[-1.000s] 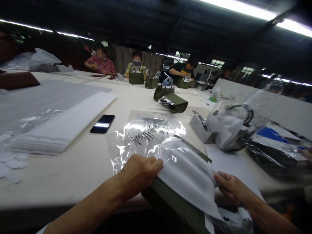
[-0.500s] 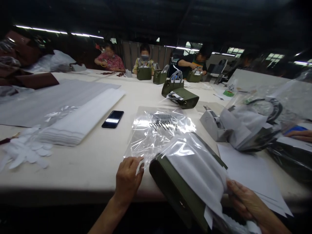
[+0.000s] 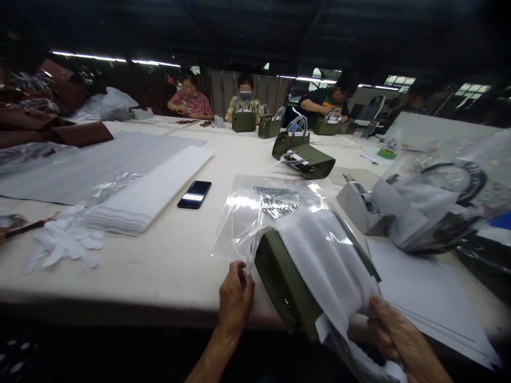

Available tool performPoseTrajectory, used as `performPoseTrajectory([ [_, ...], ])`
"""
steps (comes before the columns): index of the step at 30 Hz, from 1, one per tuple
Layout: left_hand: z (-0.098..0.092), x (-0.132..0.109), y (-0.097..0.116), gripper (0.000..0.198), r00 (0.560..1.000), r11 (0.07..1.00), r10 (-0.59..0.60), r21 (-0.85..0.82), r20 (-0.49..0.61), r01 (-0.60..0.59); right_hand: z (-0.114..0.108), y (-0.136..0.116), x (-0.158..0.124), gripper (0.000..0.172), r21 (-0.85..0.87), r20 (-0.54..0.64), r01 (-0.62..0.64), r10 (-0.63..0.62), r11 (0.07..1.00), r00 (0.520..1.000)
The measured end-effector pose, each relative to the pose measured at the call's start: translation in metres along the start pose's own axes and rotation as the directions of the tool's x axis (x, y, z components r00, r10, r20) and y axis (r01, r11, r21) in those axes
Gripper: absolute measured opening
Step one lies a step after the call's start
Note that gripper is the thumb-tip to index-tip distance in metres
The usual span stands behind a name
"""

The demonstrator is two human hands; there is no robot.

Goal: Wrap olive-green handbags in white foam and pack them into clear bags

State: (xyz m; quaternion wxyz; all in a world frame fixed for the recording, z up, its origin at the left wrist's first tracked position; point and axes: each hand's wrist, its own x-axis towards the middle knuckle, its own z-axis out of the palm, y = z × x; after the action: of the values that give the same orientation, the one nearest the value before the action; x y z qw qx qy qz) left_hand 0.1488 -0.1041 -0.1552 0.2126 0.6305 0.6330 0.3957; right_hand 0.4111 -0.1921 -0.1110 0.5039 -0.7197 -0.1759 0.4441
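Observation:
A dark green handbag [image 3: 284,279] wrapped in white tissue [image 3: 327,260] lies tilted at the table's near edge, its far end inside a clear plastic bag [image 3: 263,205] with black print. My left hand [image 3: 235,298] is closed, pinching the plastic bag's open edge beside the handbag's left corner. My right hand [image 3: 393,332] is closed on the tissue-covered near end of the handbag, low at the right.
A black phone [image 3: 195,193] lies mid-table beside a stack of white sheets [image 3: 154,189]. White paper cutouts [image 3: 64,242] lie left. Wrapped bags [image 3: 419,213] and white paper [image 3: 431,298] sit right. More green handbags [image 3: 305,157] and several seated people are farther back.
My left hand slid off the top of the handbag to the plastic bag's edge. The handbag has gone further into the plastic bag, and the view shifted slightly.

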Motion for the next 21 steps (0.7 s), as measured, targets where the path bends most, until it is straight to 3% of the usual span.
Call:
performPoseTrajectory([
  [4,-0.009,-0.003,0.006,0.023,0.985,1.0,0.008,-0.014,-0.174,-0.011,0.006,0.003,-0.001,0.049,0.066,-0.067,-0.027,0.032,0.997,0.997],
  [6,-0.014,0.002,0.01,0.026,0.959,0.991,0.137,0.043,-0.248,-0.13,0.006,0.003,-0.001,0.049,0.06,-0.058,-0.018,0.021,0.998,0.998],
  [8,-0.019,0.007,0.017,0.019,0.922,0.953,0.301,0.099,-0.242,-0.285,0.007,0.003,-0.001,0.05,0.063,-0.046,-0.022,0.025,0.998,0.999],
  [10,-0.022,0.007,0.026,0.011,0.852,0.871,0.491,0.093,-0.182,-0.482,0.01,0.002,-0.001,0.05,0.081,-0.042,-0.04,0.044,0.996,0.998],
  [12,-0.024,0.001,0.033,0.017,0.721,0.729,0.682,0.036,-0.118,-0.684,0.015,0.002,-0.001,0.051,0.101,-0.026,-0.044,0.047,0.994,0.999],
  [13,-0.027,-0.003,0.035,0.021,0.663,0.667,0.743,0.008,-0.094,-0.745,0.019,0.002,-0.002,0.051,0.114,-0.01,-0.035,0.037,0.993,0.999],
  [14,-0.03,-0.007,0.037,0.024,0.634,0.636,0.769,-0.002,-0.078,-0.772,0.023,0.002,-0.002,0.051,0.127,0.007,-0.021,0.02,0.992,1.0],
  [16,-0.042,-0.01,0.042,0.027,0.661,0.665,0.747,0.048,-0.076,-0.746,0.03,0.001,-0.003,0.05,0.149,0.028,0.008,-0.012,0.989,1.0],
  [18,-0.057,-0.006,0.055,0.045,0.697,0.698,0.714,0.155,-0.071,-0.699,0.036,0.0,-0.004,0.05,0.154,0.025,0.022,-0.026,0.988,0.999],
  [21,-0.065,0.012,0.1,0.07,0.643,0.606,0.764,0.296,0.039,-0.738,0.042,-0.003,-0.005,0.051,0.134,0.019,0.038,-0.041,0.99,0.999],
])
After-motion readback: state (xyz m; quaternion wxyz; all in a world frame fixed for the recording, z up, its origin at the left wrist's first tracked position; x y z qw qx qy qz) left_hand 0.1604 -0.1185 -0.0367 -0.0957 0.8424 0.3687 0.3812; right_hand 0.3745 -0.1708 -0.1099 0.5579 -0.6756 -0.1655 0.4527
